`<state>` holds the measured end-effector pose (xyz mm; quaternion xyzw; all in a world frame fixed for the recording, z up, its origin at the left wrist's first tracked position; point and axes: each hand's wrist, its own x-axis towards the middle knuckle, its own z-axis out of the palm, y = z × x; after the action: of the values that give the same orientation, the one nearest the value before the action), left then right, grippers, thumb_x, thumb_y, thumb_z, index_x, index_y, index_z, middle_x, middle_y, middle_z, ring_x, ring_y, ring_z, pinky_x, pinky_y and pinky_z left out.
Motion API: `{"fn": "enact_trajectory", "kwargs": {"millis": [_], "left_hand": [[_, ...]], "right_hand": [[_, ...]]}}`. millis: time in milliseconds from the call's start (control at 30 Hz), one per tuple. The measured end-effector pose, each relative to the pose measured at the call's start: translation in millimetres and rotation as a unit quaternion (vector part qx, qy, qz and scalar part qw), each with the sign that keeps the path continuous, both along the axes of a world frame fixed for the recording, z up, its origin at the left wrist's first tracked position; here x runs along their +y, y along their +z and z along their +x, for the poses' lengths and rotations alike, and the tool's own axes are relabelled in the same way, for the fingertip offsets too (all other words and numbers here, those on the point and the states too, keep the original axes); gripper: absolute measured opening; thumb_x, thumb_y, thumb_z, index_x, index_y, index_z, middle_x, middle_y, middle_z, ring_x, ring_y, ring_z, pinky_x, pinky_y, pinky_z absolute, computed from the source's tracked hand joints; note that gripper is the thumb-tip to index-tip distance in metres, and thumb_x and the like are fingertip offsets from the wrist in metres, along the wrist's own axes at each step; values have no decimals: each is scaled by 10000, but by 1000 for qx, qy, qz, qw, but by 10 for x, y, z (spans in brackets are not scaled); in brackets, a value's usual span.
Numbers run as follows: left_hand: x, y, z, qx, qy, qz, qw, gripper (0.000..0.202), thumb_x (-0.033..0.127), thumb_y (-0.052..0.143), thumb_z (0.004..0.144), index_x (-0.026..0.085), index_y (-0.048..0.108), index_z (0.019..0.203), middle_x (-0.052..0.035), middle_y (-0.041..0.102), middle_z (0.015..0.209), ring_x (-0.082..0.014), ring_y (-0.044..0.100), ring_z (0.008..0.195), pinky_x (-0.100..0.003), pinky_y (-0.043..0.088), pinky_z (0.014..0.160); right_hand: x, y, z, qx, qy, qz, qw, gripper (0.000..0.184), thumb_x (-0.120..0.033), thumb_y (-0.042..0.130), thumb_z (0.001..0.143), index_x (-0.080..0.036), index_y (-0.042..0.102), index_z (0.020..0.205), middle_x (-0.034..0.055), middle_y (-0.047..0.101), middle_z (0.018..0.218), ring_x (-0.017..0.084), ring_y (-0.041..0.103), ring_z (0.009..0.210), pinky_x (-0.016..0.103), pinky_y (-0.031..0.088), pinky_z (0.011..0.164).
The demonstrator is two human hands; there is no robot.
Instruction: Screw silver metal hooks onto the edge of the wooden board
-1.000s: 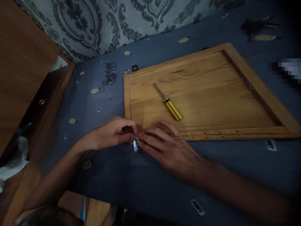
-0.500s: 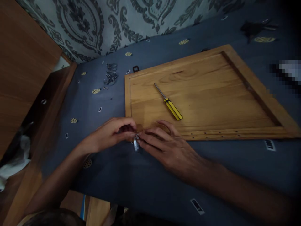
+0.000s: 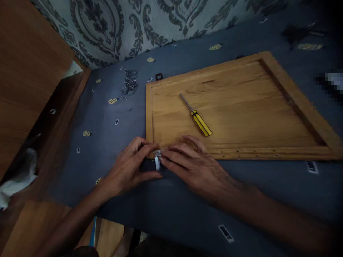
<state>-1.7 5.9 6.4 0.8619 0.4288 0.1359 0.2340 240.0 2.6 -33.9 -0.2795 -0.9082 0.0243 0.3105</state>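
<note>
Seemingly partway along, touching a small silvery metal fitting at the near-left corner of the framed brown wooden panel with right hand, unclear whether pinching, left hand spread, fastening unconfirmed.

My left hand is spread, leaving a gap between thumb and fingers toward the hinge. My right hand blocks the way from the right, perhaps touching it; too dim to say. Past those fingers, the screwdriver obstructs the board. Nearer me, the cloth leaves passing room.
</note>
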Motion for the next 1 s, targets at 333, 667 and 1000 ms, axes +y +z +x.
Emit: {"fn": "enact_trajectory", "kwargs": {"millis": [333, 667, 1000], "left_hand": [[-1, -124, -12, -74, -3, 29, 997, 501, 504, 703, 938, 237, 611, 1352, -67, 553, 1148, -206, 583, 1057, -341, 552, 896], [12, -187, -32, -105, 8, 19, 994, 513, 492, 748, 903, 288, 630, 1359, -51, 531, 1136, -197, 567, 1050, -333, 548, 886], [12, -157, -13, -113, 20, -1, 993, 497, 493, 753, 898, 285, 659, 1340, -44, 517, 1109, -185, 555, 1035, -304, 557, 880]], "right_hand": [[-12, -2, 0, -13, -2, -3, 1000, 375, -133, 338, 1088, -139, 703, 1176, 75, 770, 1168, 240, 612, 1118, 560, 437, 1096], [-26, -22, 17, 7, -5, -1, 1000, 399, -144, 308, 1103, -143, 698, 1184, 61, 772, 1191, 230, 620, 1147, 523, 431, 1118], [-21, -40, 38, 2, 7, 18, 1000, 358, -127, 374, 1073, -110, 700, 1222, 110, 749, 1216, 257, 601, 1164, 575, 481, 1077]]}}
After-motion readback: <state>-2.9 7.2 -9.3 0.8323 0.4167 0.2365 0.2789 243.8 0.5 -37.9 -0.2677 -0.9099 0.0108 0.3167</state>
